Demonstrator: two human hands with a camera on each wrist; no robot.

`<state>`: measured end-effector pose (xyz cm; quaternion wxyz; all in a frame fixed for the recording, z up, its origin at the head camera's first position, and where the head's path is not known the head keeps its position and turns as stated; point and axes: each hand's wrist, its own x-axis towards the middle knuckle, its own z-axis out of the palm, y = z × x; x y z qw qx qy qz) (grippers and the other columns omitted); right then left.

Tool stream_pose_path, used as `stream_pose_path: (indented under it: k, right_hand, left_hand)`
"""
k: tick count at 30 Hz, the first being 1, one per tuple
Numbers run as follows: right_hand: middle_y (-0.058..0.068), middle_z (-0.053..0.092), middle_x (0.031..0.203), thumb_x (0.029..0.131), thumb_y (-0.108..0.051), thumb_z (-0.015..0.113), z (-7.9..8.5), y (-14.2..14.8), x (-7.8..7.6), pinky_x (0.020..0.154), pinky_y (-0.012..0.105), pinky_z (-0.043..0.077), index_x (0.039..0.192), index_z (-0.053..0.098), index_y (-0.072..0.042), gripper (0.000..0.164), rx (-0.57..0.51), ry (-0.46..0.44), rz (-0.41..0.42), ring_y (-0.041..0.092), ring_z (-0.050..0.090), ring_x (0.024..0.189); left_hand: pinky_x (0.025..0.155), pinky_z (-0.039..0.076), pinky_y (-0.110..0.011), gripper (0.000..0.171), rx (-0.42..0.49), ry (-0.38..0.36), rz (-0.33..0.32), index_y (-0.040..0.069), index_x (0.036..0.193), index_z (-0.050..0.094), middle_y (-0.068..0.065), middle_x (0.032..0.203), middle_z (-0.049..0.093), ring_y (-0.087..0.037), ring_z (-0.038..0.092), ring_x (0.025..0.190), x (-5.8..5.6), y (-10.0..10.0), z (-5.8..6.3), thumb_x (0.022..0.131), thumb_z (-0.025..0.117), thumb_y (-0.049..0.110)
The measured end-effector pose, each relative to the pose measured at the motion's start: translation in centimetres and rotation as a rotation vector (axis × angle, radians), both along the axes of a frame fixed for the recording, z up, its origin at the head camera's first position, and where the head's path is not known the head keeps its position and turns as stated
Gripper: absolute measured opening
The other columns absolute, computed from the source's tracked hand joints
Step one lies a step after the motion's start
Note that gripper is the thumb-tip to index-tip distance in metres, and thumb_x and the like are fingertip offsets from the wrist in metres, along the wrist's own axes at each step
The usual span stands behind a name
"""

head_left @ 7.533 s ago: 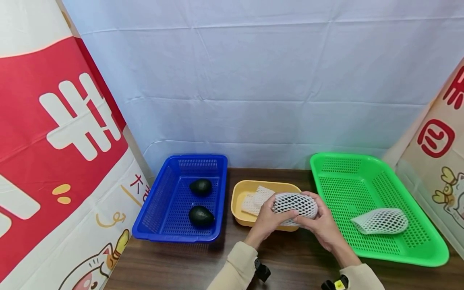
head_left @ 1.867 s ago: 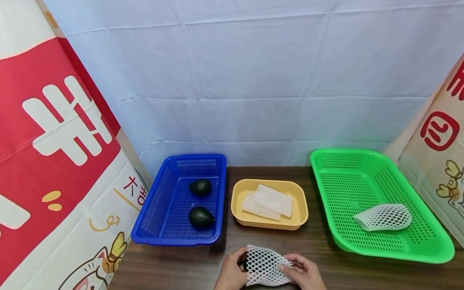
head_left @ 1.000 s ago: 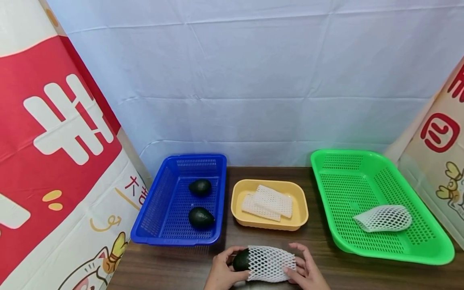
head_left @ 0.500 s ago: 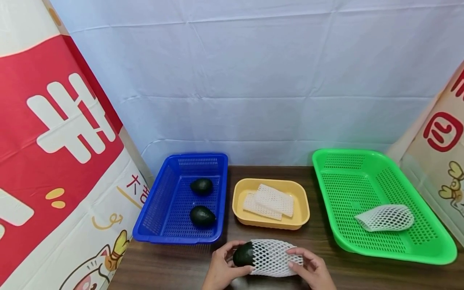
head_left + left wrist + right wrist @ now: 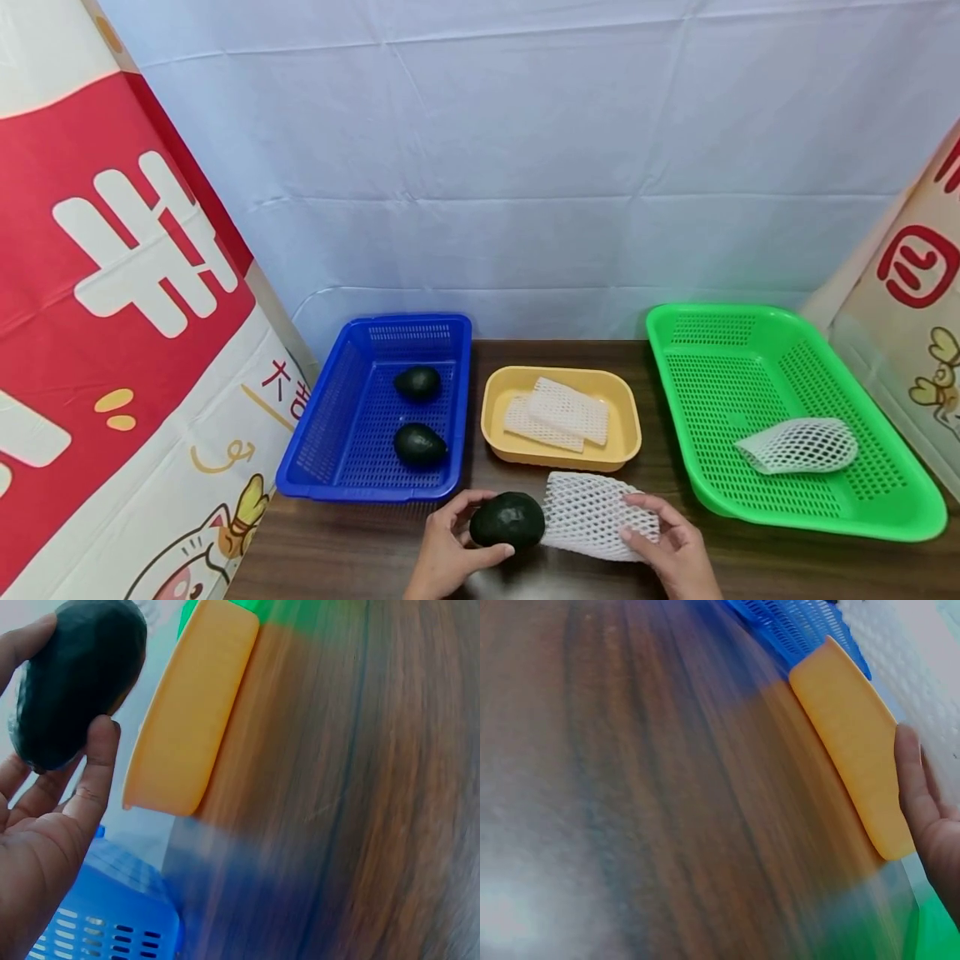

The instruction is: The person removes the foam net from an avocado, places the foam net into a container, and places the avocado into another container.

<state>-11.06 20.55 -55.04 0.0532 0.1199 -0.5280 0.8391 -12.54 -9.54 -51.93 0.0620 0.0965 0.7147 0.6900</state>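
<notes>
- One dark green, oval avocado (image 5: 507, 520) is held above the near part of the table, its skin bare of netting.
- The left hand (image 5: 448, 546) is clamped on this avocado, its fingers on the far side and its thumb along the near side; the left wrist view shows the same hold.
- One flattened white foam-net sleeve (image 5: 592, 515) lies just right of the avocado; whether the two touch cannot be told.
- The right hand (image 5: 671, 542) pinches the sleeve's right end between thumb and fingers; in the right wrist view the hand is cut off by the frame edge.
- One shallow yellow plastic tray (image 5: 558, 459) stands beyond the sleeve and bears two flat white foam-net sleeves (image 5: 573, 410), overlapping.
- One blue perforated plastic basket (image 5: 360, 492) stands left of the tray and contains two dark green avocados (image 5: 420, 445), well apart from its left wall.
- One green perforated plastic basket (image 5: 825, 523) stands at the right, with a bulging white foam-net bundle (image 5: 810, 446) lying inside.
- All three containers rest on a dark brown wood-grain table (image 5: 337, 550).
</notes>
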Motion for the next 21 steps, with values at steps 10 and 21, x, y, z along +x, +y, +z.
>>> stream_pose_path:
  k: [10,21]
  right_hand:
    - [0.004,0.056,0.119,0.086,0.021,0.055,1.2,0.0,-1.3,0.064,0.020,0.053,0.121,0.058,0.008,0.038,-0.010,-0.076,-0.100,0.007,0.059,0.082]
    - [0.010,0.063,0.102,0.086,0.022,0.054,2.5,-0.1,-3.5,0.070,0.028,0.056,0.118,0.059,0.009,0.035,-0.068,-0.059,-0.119,0.016,0.066,0.086]
  left_hand:
    - [0.079,0.055,-0.033,0.058,-0.004,0.127,0.059,0.006,0.118,0.064,-0.008,0.112,0.066,-0.023,0.064,0.096,-0.3,-1.0,1.4,0.066,0.089,0.006]
    - [0.076,0.056,-0.039,0.058,0.077,0.184,0.016,0.003,0.121,0.061,-0.016,0.116,0.062,-0.024,0.063,0.098,-0.3,-2.3,2.6,0.068,0.085,-0.003]
